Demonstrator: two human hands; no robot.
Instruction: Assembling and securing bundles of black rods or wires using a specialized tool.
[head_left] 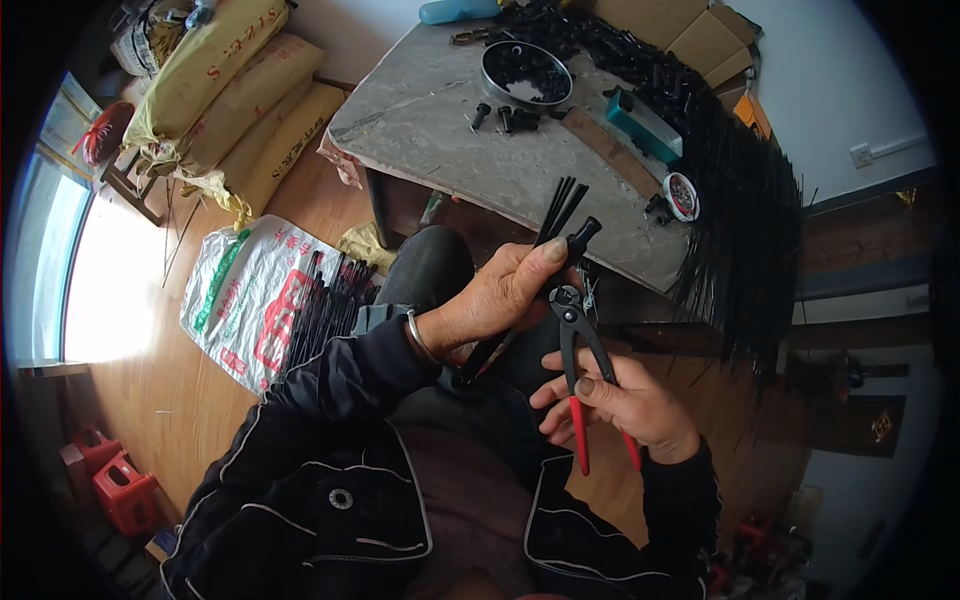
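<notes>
My left hand is closed around a bundle of thin black rods. Its thumb presses against a short black tubular fitting with a flared end. Just below that fitting are the jaws of the end-cutting pincers, which have red handles. My right hand holds these pincers, its thumb on one handle and the fingers spread around the other. From this view I cannot tell whether the jaws touch anything. The lower part of the rod bundle is partly hidden behind my left hand.
A grey table carries a metal bowl of black parts, loose black fittings, a teal box and a round tin. Long black rods hang over its right side. More rods lie on a white sack on the floor.
</notes>
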